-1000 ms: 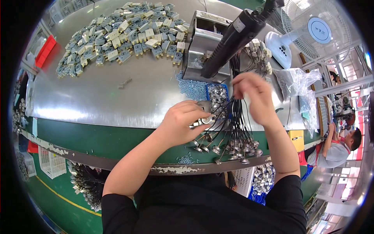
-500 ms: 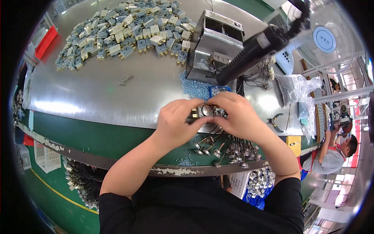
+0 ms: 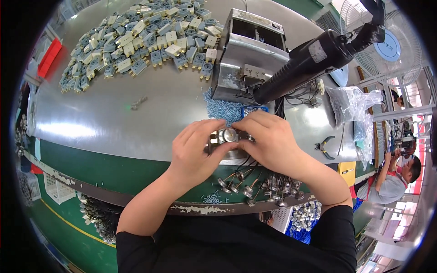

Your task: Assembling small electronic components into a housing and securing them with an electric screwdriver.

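Between my two hands, low over the near part of the steel tabletop, is a small part with a round metal disc on top and dark sides. Fingers and thumb of my left hand are closed on its left end. My right hand pinches its right end, thumb and fingers nearly meeting the left ones. The fingers cover most of the part, so its exact kind does not show. Just beyond my fingertips lies a heap of small bluish screws, beside a blue tray partly hidden by the right hand.
A large pile of grey and cream switch-like blocks covers the far left. A metal screw-feeding box and a black power screwdriver stand ahead. Round metal pieces on wires, pliers and a plastic bag lie nearby. A co-worker sits far right.
Both hands have shifted slightly left and nearer with the part, which appears turned a little in the fingers. The view has moved somewhat, and the screwdriver looks larger.
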Demonstrator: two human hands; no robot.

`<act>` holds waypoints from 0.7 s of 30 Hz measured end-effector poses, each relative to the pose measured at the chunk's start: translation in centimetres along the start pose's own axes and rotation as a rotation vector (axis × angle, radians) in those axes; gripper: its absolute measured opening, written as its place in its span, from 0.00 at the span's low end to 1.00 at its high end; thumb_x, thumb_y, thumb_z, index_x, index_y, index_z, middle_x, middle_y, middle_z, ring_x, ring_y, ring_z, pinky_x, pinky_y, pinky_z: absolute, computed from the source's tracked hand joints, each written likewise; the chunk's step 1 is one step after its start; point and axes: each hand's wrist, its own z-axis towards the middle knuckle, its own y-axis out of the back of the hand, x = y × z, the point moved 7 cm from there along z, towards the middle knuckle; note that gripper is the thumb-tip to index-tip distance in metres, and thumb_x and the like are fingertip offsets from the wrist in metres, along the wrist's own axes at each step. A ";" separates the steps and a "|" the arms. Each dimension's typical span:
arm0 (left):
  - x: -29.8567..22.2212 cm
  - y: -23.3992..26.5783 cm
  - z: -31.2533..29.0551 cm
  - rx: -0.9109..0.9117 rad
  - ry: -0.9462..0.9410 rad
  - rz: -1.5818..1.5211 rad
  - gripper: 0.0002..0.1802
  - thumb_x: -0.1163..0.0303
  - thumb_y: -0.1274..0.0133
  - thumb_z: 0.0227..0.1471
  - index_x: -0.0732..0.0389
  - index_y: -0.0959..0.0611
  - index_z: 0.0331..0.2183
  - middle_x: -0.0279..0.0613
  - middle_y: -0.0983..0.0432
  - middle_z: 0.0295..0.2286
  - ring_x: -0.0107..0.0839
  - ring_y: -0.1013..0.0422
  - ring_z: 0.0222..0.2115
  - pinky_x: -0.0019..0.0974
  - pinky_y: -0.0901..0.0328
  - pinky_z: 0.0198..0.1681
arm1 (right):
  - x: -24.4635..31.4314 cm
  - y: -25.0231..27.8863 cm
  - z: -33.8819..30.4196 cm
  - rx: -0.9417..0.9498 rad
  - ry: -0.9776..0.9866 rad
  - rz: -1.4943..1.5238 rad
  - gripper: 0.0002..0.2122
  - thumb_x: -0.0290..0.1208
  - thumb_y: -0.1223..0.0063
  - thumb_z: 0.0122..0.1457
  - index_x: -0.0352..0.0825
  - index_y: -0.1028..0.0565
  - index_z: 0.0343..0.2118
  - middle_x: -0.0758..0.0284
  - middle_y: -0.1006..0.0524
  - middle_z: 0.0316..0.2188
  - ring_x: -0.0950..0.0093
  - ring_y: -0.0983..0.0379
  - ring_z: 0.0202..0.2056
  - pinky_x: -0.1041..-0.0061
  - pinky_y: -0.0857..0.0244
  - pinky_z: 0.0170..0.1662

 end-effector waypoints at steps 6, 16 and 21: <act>1.0 -0.8 -1.8 0.051 0.248 -0.224 0.33 0.78 0.24 0.45 0.71 0.20 0.53 0.48 0.13 0.39 0.32 0.17 0.42 0.38 0.23 0.47 | 0.7 0.4 -0.1 -0.016 0.250 -0.111 0.16 0.39 0.32 0.52 0.33 0.21 0.38 0.67 0.22 0.31 0.66 0.20 0.37 0.68 0.26 0.43; -3.2 -3.8 -1.8 0.416 -0.319 -0.282 0.24 0.57 0.23 0.41 0.61 0.12 0.38 0.38 0.18 0.28 0.41 0.20 0.27 0.39 0.25 0.32 | -16.2 13.7 -1.5 -1.065 -0.252 0.381 0.18 0.42 0.42 0.68 0.28 0.18 0.34 0.66 0.20 0.27 0.72 0.25 0.26 0.75 0.32 0.34; -2.8 -4.7 -2.6 0.476 -0.325 -0.323 0.23 0.60 0.22 0.40 0.61 0.12 0.37 0.35 0.21 0.25 0.36 0.26 0.21 0.36 0.32 0.25 | -29.9 13.0 -0.7 -0.763 -0.728 0.031 0.20 0.47 0.40 0.66 0.28 0.17 0.36 0.61 0.18 0.27 0.69 0.23 0.27 0.71 0.31 0.34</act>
